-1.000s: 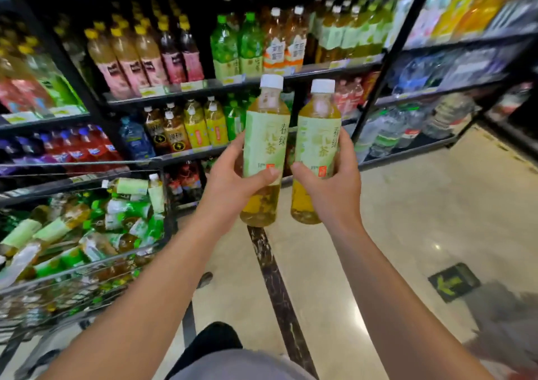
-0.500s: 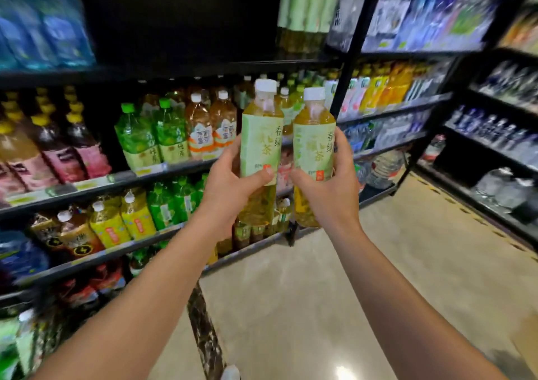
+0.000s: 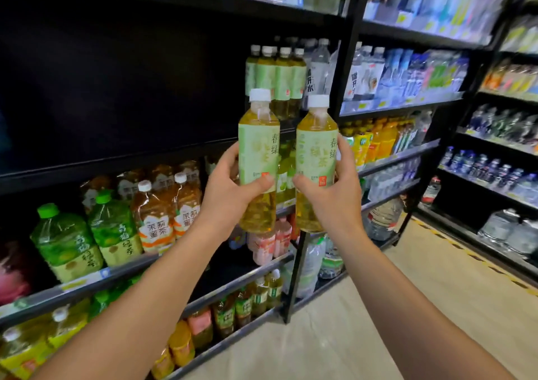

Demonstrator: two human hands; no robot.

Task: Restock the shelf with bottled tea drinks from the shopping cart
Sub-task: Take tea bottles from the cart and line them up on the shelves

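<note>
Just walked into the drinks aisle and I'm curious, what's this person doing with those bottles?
A person is restocking. The left hand holds one clear plastic tea bottle with a pale green label and white cap, and the right hand holds a matching second bottle, both upright and raised in front of the black metal shelf. A row of the same green-label bottles already stands there, with dark empty space to its left. Neither bottle is placed yet.

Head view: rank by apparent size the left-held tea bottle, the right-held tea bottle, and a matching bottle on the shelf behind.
1. left-held tea bottle and right-held tea bottle: alike, unranked.
2. shelf bottle: looks smaller, but it's farther from the camera and partly hidden.
</note>
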